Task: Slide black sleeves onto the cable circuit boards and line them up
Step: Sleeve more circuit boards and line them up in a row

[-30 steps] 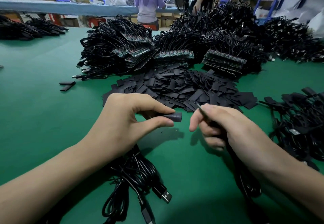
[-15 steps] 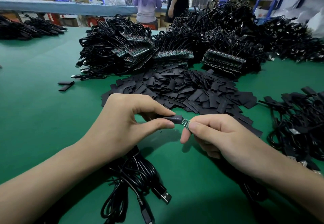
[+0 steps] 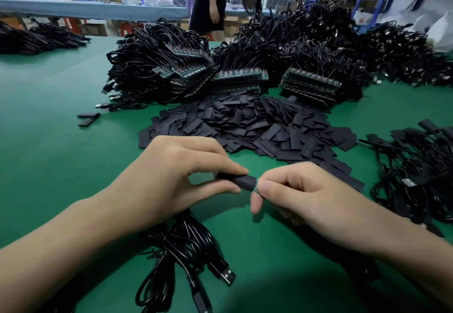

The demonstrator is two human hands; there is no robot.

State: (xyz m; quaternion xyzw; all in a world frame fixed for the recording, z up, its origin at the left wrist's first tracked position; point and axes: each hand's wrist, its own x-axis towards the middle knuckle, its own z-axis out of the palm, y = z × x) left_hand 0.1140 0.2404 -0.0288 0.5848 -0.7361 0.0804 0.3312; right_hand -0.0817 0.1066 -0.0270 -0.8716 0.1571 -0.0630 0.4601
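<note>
**Step in hand.** One sleeve (image 3: 241,181) is nearly home on one board (image 3: 255,186). Only a green sliver of board shows at the sleeve's right end. The left hand (image 3: 171,180) pinches the sleeve between thumb and forefinger. The right hand (image 3: 301,195) pinches the board's exposed end, its other fingers curled. Both work above the tabletop (image 3: 49,141) at centre, with a cable bundle (image 3: 186,246) at 6 o'clock.

**Progress.** Early, in my judgement: the board stacks (image 3: 239,77) at 12 o'clock lie bare. The heap (image 3: 416,178) at 3 o'clock appears to hold sleeved cables, though its ends are too dark to confirm.

**Count.**
- Sleeve in hand: one.
- Board in hand: one.
- Board stacks: three.
- Stray sleeves (image 3: 88,118) at 10 o'clock: two.
- Sleeve pile (image 3: 245,126) at 12 o'clock: one, its pieces too many to count.
</note>
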